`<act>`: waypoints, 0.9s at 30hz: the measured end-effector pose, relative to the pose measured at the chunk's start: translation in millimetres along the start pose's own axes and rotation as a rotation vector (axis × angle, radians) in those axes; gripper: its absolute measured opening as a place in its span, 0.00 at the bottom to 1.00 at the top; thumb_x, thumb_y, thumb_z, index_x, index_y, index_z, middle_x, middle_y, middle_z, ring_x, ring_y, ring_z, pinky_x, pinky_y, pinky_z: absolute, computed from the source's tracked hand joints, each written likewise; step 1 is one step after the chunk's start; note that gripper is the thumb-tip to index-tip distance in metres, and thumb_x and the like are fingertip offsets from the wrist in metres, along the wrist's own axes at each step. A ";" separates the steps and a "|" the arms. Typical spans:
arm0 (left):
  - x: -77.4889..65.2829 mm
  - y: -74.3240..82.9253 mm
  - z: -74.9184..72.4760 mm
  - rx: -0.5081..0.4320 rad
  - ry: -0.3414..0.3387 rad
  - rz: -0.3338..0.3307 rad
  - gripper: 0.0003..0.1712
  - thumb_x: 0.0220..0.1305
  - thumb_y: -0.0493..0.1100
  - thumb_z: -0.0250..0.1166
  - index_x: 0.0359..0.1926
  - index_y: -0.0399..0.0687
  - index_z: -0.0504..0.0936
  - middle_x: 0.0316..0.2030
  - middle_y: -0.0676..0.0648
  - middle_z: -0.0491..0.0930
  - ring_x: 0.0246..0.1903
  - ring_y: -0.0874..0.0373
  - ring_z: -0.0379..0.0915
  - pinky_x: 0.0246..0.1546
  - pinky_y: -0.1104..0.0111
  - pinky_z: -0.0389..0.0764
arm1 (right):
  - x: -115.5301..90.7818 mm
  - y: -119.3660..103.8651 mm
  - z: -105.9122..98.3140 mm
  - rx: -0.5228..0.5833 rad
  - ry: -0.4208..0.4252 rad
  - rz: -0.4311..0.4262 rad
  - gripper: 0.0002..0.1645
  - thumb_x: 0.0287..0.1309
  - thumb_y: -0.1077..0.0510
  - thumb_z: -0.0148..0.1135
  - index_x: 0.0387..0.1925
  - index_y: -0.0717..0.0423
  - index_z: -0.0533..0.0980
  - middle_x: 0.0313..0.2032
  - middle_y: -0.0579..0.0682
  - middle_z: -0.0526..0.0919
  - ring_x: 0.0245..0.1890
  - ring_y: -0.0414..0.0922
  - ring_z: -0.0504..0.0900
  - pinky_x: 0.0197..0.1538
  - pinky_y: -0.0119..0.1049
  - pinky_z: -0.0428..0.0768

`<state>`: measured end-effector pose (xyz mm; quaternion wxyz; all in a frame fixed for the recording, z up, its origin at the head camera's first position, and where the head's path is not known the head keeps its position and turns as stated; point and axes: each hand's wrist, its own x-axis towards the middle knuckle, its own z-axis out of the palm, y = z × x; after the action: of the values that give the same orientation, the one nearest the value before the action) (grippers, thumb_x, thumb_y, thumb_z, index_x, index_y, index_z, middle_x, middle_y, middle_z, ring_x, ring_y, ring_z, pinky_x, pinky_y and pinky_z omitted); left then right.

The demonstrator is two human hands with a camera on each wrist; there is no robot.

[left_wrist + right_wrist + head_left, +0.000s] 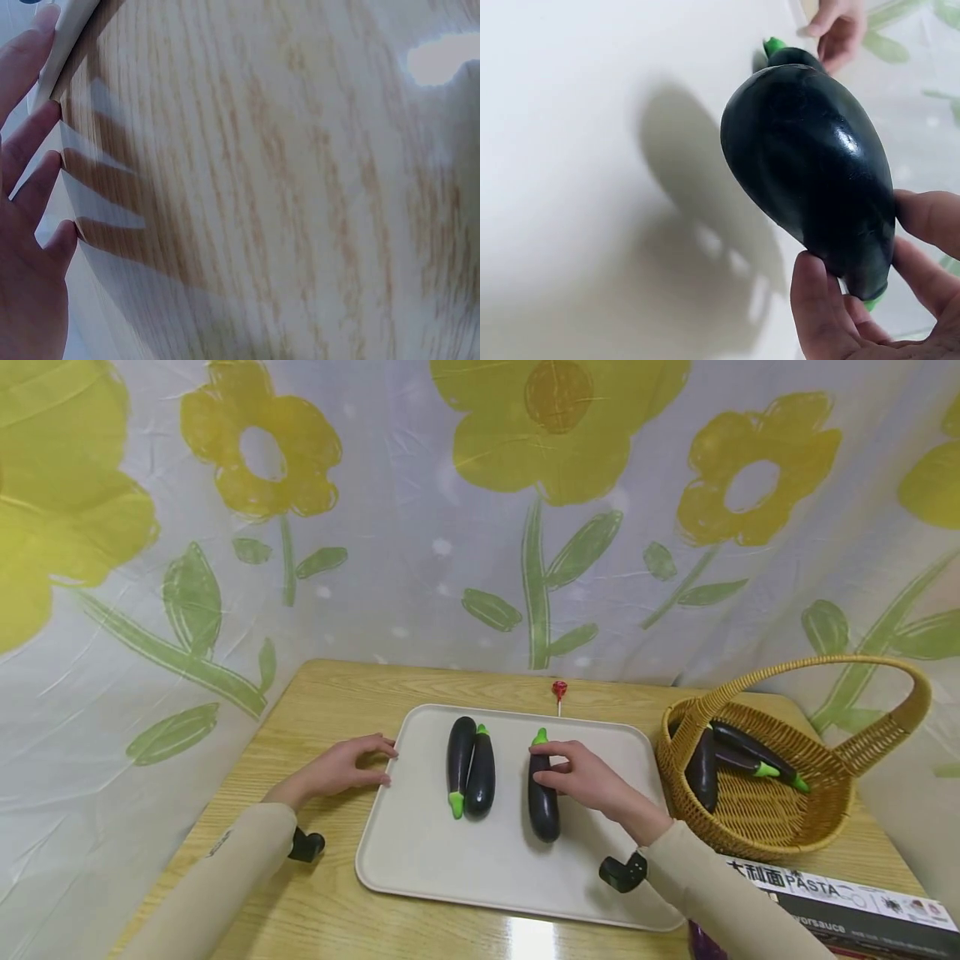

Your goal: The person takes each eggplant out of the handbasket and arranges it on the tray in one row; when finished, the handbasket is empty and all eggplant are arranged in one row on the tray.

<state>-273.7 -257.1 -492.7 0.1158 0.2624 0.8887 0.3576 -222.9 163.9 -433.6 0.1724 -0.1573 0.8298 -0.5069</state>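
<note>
The right hand (588,783) pinches a glossy black, elongated eggplant with a green stem (543,814), fingers near its stem end. The eggplant is at the right of centre of a white rectangular tray (420,868) on the wooden tabletop (337,710). Its long axis runs near to far, stem away from the person. Two matching eggplants (482,781) lie roughly parallel to its left. The left hand (341,768), fingers loosely extended at the tray's left rim, is farther from the held eggplant.

Bright head pic w/ tbl (330,885) glare, soft R-wrist shadows
</note>
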 end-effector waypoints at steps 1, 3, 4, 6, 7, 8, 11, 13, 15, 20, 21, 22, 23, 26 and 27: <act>0.1 0.1 0.0 -0.005 -0.001 -0.008 0.23 0.59 0.51 0.71 0.54 0.51 0.80 0.63 0.42 0.72 0.71 0.37 0.50 0.68 0.43 0.54 | 5.7 0.0 3.0 0.001 -0.007 0.000 0.27 0.63 0.62 0.62 0.62 0.67 0.71 0.62 0.66 0.69 0.51 0.54 0.81 0.45 0.42 0.84; 0.4 0.0 0.2 -0.014 -0.004 -0.014 0.23 0.59 0.51 0.72 0.54 0.52 0.80 0.64 0.42 0.72 0.71 0.38 0.50 0.68 0.43 0.54 | 16.4 0.4 8.2 -0.010 -0.019 -0.001 0.27 0.63 0.63 0.62 0.62 0.67 0.71 0.62 0.66 0.70 0.50 0.52 0.82 0.44 0.41 0.84; 0.5 -0.2 0.3 -0.016 -0.007 -0.013 0.23 0.59 0.51 0.71 0.55 0.52 0.80 0.64 0.42 0.72 0.71 0.38 0.50 0.68 0.43 0.54 | 21.4 0.6 10.4 -0.017 -0.023 0.000 0.27 0.63 0.63 0.62 0.62 0.68 0.71 0.61 0.66 0.71 0.49 0.51 0.83 0.44 0.41 0.85; 0.8 -0.4 0.6 -0.021 -0.011 -0.013 0.23 0.59 0.51 0.71 0.55 0.52 0.80 0.64 0.43 0.72 0.71 0.38 0.50 0.68 0.44 0.55 | 30.4 0.7 14.6 -0.051 -0.013 0.006 0.27 0.63 0.63 0.63 0.62 0.66 0.72 0.59 0.65 0.73 0.45 0.49 0.84 0.42 0.39 0.84; 1.0 -0.5 0.6 -0.026 -0.012 -0.014 0.23 0.59 0.51 0.71 0.55 0.53 0.80 0.64 0.43 0.72 0.71 0.39 0.51 0.69 0.44 0.55 | 34.4 0.6 16.3 -0.070 -0.004 0.012 0.26 0.62 0.62 0.63 0.61 0.65 0.73 0.59 0.64 0.74 0.43 0.47 0.84 0.41 0.38 0.84; 1.2 -0.8 0.8 -0.028 -0.013 -0.010 0.24 0.60 0.51 0.71 0.55 0.53 0.80 0.64 0.43 0.71 0.71 0.38 0.51 0.68 0.44 0.55 | 38.1 0.9 17.7 -0.086 0.005 0.018 0.26 0.62 0.62 0.63 0.61 0.65 0.73 0.58 0.63 0.75 0.41 0.46 0.84 0.40 0.36 0.83; 1.6 -1.7 1.2 -0.022 -0.014 0.002 0.24 0.60 0.52 0.71 0.55 0.53 0.79 0.64 0.43 0.72 0.71 0.38 0.52 0.68 0.44 0.56 | 47.3 1.8 21.1 -0.132 0.036 0.041 0.26 0.61 0.61 0.64 0.61 0.62 0.75 0.57 0.61 0.76 0.38 0.44 0.82 0.38 0.33 0.81; 1.5 -2.1 1.3 -0.025 -0.015 0.000 0.23 0.59 0.52 0.71 0.55 0.53 0.80 0.64 0.43 0.72 0.71 0.39 0.52 0.68 0.44 0.55 | 51.1 1.8 22.5 -0.137 0.051 0.058 0.26 0.61 0.61 0.64 0.61 0.61 0.75 0.57 0.61 0.77 0.39 0.44 0.82 0.38 0.34 0.81; 1.6 -2.0 1.2 -0.025 -0.014 -0.004 0.23 0.59 0.52 0.71 0.55 0.53 0.80 0.64 0.43 0.72 0.71 0.39 0.52 0.68 0.44 0.55 | 53.5 1.5 23.2 -0.134 0.056 0.068 0.26 0.61 0.60 0.64 0.61 0.61 0.74 0.58 0.61 0.76 0.40 0.44 0.82 0.40 0.34 0.82; 1.0 0.0 0.0 -0.033 -0.011 -0.007 0.23 0.59 0.50 0.72 0.54 0.51 0.80 0.63 0.43 0.72 0.71 0.39 0.52 0.68 0.44 0.56 | 55.7 0.8 23.6 -0.123 0.051 0.083 0.26 0.62 0.59 0.64 0.61 0.60 0.75 0.60 0.62 0.74 0.37 0.43 0.81 0.40 0.33 0.80; 0.8 0.3 -0.3 -0.034 -0.012 -0.008 0.23 0.59 0.50 0.72 0.54 0.51 0.80 0.63 0.42 0.72 0.71 0.39 0.52 0.68 0.44 0.56 | 55.6 1.3 23.6 -0.125 0.049 0.083 0.26 0.62 0.59 0.64 0.61 0.59 0.75 0.61 0.63 0.73 0.37 0.43 0.81 0.40 0.32 0.79; 0.7 0.5 -0.4 -0.037 -0.013 -0.009 0.23 0.59 0.50 0.72 0.54 0.51 0.80 0.64 0.42 0.72 0.71 0.39 0.51 0.68 0.44 0.55 | 55.2 1.9 23.5 -0.127 0.047 0.085 0.25 0.62 0.59 0.64 0.61 0.59 0.75 0.61 0.63 0.73 0.36 0.43 0.81 0.39 0.32 0.79; 0.6 0.6 -0.5 -0.038 -0.014 -0.010 0.23 0.59 0.50 0.72 0.55 0.51 0.80 0.64 0.42 0.71 0.71 0.38 0.51 0.68 0.44 0.55 | 54.4 2.3 23.3 -0.127 0.045 0.087 0.25 0.62 0.58 0.64 0.60 0.58 0.76 0.61 0.64 0.72 0.37 0.43 0.81 0.39 0.32 0.79; 0.8 0.2 -0.4 -0.041 -0.020 -0.012 0.23 0.60 0.50 0.71 0.55 0.51 0.80 0.64 0.42 0.71 0.72 0.38 0.50 0.68 0.44 0.55 | 50.0 2.9 22.8 -0.099 0.027 0.093 0.25 0.61 0.58 0.65 0.60 0.58 0.76 0.61 0.64 0.71 0.39 0.45 0.81 0.40 0.34 0.80; 0.9 0.0 -0.3 -0.040 -0.020 -0.010 0.24 0.60 0.50 0.71 0.55 0.51 0.79 0.64 0.42 0.71 0.72 0.38 0.49 0.68 0.44 0.55 | 48.4 3.6 22.8 -0.088 0.023 0.095 0.26 0.61 0.58 0.66 0.61 0.58 0.75 0.61 0.64 0.71 0.40 0.45 0.82 0.41 0.35 0.80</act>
<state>-274.5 -256.7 -492.5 0.1318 0.2592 0.8816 0.3718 -256.1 126.4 -452.8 0.1798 -0.1193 0.8597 -0.4629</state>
